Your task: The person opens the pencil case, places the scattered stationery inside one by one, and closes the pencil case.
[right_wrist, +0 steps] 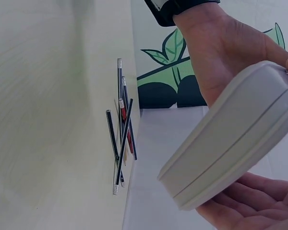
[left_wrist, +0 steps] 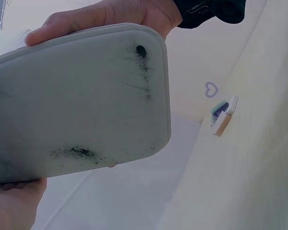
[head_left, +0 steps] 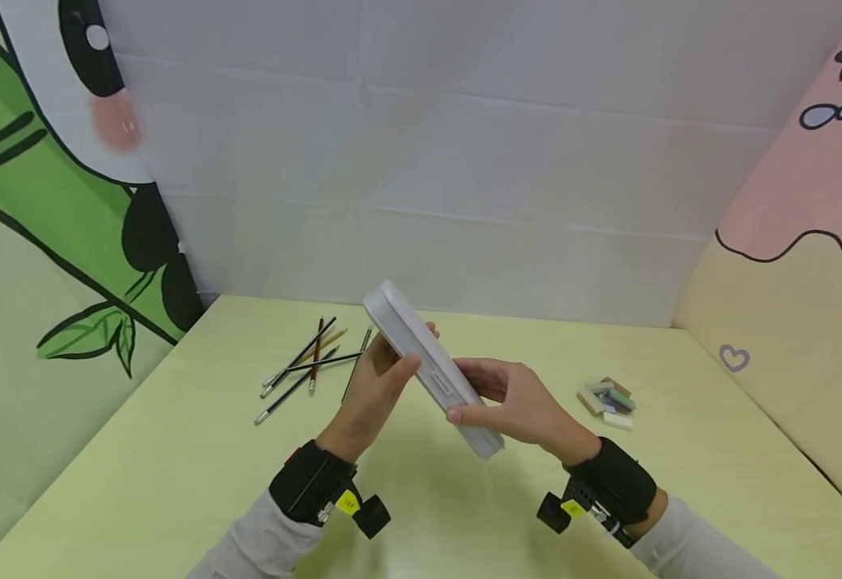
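Observation:
A long white plastic case (head_left: 428, 362) with rounded corners, looking like a pencil case, is held tilted above the table, its lid closed along a seam. My left hand (head_left: 370, 394) grips its upper-left part, thumb on the near side. Around the lower-right part my right hand (head_left: 515, 402) holds on, thumb beside a small latch-like panel. In the left wrist view, the broad face of the case (left_wrist: 86, 105) carries black smudges. The right wrist view shows the seam of the case (right_wrist: 235, 139) lengthwise; fingers of the right hand (right_wrist: 254, 201) lie beneath it.
Several pencils (head_left: 315, 358) lie crossed in a loose pile on the pale yellow table (head_left: 174, 466), behind and left of the case. A small heap of eraser-like blocks (head_left: 609, 402) sits at the right. A white sheet (head_left: 464, 161) backs the table, with cartoon-printed panels at both sides.

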{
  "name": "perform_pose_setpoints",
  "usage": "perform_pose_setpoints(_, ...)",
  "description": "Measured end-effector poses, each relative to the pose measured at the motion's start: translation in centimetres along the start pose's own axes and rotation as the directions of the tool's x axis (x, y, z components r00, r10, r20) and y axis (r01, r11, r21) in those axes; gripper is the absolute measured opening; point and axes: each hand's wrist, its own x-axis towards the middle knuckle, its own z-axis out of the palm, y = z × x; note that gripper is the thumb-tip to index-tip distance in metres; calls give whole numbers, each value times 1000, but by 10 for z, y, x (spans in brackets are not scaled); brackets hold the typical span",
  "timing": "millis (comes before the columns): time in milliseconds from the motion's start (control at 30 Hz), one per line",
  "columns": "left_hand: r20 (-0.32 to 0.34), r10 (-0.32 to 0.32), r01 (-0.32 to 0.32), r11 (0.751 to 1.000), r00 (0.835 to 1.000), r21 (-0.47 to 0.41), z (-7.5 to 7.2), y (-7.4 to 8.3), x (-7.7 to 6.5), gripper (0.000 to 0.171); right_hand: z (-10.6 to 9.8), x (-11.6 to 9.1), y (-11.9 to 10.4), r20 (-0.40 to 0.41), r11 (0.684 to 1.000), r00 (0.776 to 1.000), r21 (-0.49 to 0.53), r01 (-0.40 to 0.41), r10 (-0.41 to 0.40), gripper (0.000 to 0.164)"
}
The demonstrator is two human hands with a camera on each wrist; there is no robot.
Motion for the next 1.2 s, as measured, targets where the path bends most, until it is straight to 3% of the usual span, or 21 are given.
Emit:
perform_pose_setpoints(300, -23, -73, 72, 997, 997, -5, 0, 6, 2, 91, 0, -2, 2, 6, 999, 1000, 34, -11, 11, 65)
perform_pose_setpoints(500, -92, -105, 107, 994, 990, 21, 3, 5, 4, 74, 1, -4, 3, 23, 994, 999, 92, -51, 49, 66)
perform_pose_setpoints(633, -140, -131, 136, 990, 981, 30, 6, 4, 5, 63, 3, -4, 5, 32, 989, 995, 116, -95, 92, 67)
perform_pose_setpoints(833, -226, -155, 172, 983, 962, 57, 9, 0, 4, 61, 6, -5, 8, 41, 978, 986, 128, -165, 161, 68)
perform_pose_setpoints(1000, -294, -169, 185, 982, 941, 29, 15, 0, 5, 61, 5, -8, 9, 69, 969, 982, 158, -187, 178, 68)
perform_pose_setpoints(1200, -316, -191, 212, 977, 929, 34, 17, 2, 10, 66, 0, -8, 9, 82, 958, 980, 212, -194, 180, 70)
